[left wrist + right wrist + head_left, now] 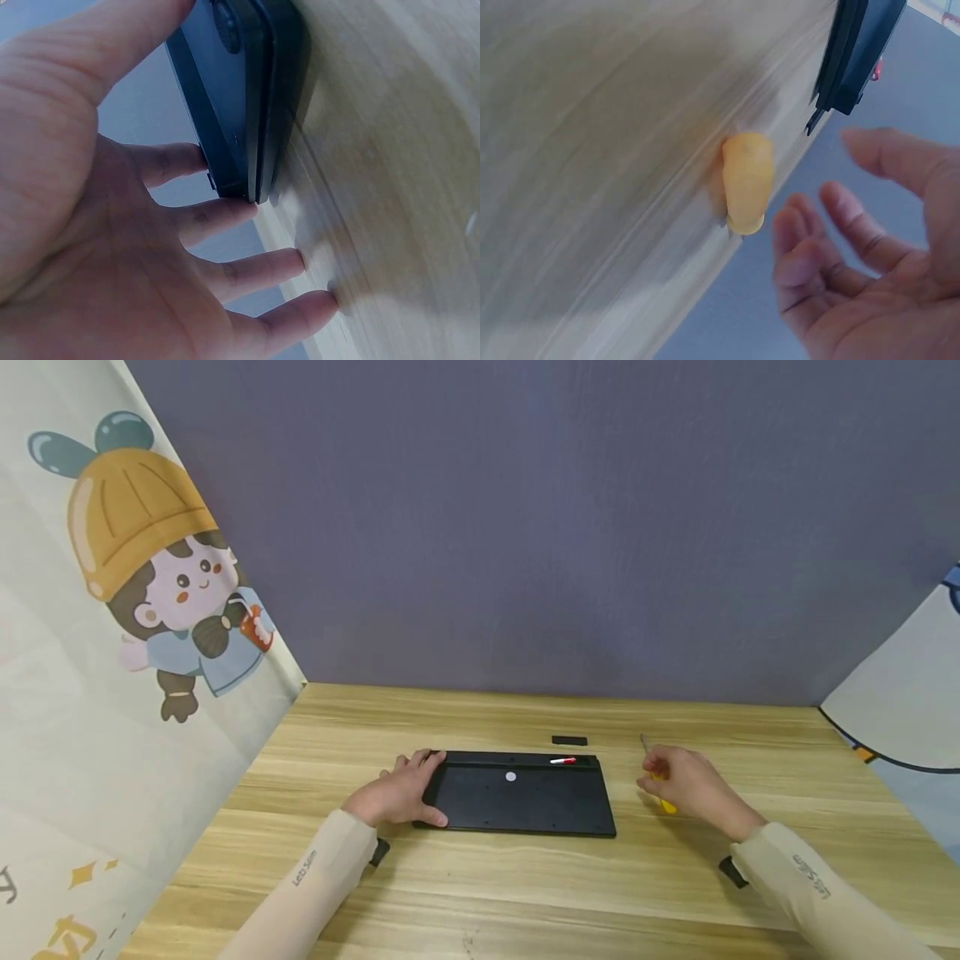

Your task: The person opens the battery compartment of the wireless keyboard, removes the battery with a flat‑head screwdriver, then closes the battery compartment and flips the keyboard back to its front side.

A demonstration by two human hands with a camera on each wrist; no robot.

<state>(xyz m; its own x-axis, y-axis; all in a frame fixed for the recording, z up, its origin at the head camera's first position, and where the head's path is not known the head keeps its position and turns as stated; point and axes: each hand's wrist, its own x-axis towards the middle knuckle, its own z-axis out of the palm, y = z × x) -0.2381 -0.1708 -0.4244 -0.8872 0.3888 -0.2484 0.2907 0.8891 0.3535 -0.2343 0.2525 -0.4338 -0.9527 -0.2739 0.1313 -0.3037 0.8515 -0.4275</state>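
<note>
A black keyboard [525,802] lies underside up on the table, a round white sticker on its back. Across its left end spreads my left hand [401,792], thumb on the near edge and fingertips at the far corner; in the left wrist view its fingers are fairly straight. A slim red-and-white cylinder [562,761], like a small battery, is in the strip along the keyboard's far edge. To the right a screwdriver [748,180] with a yellow handle rests on the table. My right hand [684,781] hovers over it, fingers loosely bent and apart from the handle.
A small black cover [570,741] lies just behind the keyboard. The wooden table [480,902] ends at a grey-blue panel [525,527] at the back. Printed cloth [60,735] hangs along the left side, another printed sheet [900,693] on the right.
</note>
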